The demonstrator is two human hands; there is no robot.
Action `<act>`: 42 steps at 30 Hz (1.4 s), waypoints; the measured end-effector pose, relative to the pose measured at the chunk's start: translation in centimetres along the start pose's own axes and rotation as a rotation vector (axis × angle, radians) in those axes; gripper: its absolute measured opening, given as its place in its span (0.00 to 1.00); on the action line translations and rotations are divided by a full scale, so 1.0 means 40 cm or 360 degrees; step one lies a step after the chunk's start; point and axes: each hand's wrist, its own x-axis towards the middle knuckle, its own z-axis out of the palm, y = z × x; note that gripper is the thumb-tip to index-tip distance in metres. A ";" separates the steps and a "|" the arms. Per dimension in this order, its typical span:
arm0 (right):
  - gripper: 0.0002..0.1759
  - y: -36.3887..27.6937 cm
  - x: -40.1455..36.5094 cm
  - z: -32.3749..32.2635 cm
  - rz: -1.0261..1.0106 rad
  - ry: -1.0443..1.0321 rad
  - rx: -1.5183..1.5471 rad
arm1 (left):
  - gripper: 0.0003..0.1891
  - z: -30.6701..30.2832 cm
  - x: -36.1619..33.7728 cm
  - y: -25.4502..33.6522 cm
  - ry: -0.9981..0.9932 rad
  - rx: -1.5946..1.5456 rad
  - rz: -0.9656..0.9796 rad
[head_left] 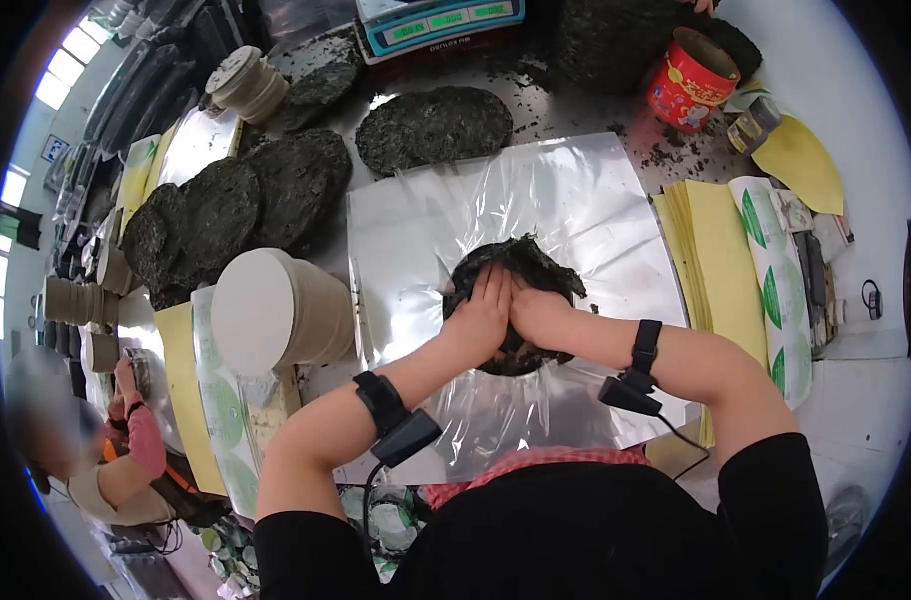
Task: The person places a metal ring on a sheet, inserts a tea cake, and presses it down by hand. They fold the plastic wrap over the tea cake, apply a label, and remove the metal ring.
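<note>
A dark, round, seaweed-like mass lies on a clear plastic sheet at the middle of the table. My left hand and my right hand press down side by side on its middle, the fingers pointing forward and close together. The mass has a ragged upper edge that rises beyond my fingertips. Creases run outward through the plastic around it. Part of the mass is hidden under my hands.
Dark round cakes lie behind and to the left. A stack of white discs stands left of the sheet. Behind are a scale and a red tin. Yellow sheets lie right. Another person works at far left.
</note>
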 end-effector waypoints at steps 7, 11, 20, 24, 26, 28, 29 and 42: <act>0.55 0.003 -0.004 0.005 -0.0219 0.0332 0.0078 | 0.42 -0.243 -0.109 -0.037 0.0484 -0.1343 -0.0253; 0.64 0.013 -0.005 0.008 -0.0281 0.0363 0.0119 | 0.22 -0.168 -0.079 -0.142 0.1433 -0.0554 -0.0986; 0.58 0.010 0.000 0.013 -0.0264 0.0373 0.0102 | 0.17 -0.016 -0.318 -0.009 0.0642 -0.1366 -0.0839; 0.57 -0.043 -0.062 0.014 -0.0142 0.0484 0.0221 | 0.20 -0.004 -0.521 0.142 0.0830 -0.1695 -0.0714; 0.58 -0.042 -0.062 0.057 -0.0124 0.0587 0.0195 | 0.21 -0.008 -0.533 0.128 0.1067 -0.1412 -0.0772; 0.59 -0.059 -0.074 0.045 -0.0077 0.0608 0.0100 | 0.15 0.027 -0.501 0.112 0.1149 -0.0701 -0.0985; 0.58 -0.064 -0.083 0.028 -0.0044 0.0455 0.0124 | 0.19 0.046 -0.446 0.146 0.0347 -0.0633 -0.0896; 0.28 0.018 -0.087 -0.008 0.0057 0.0080 0.2747 | 0.09 0.065 -0.032 0.194 0.0376 -0.0862 -0.0233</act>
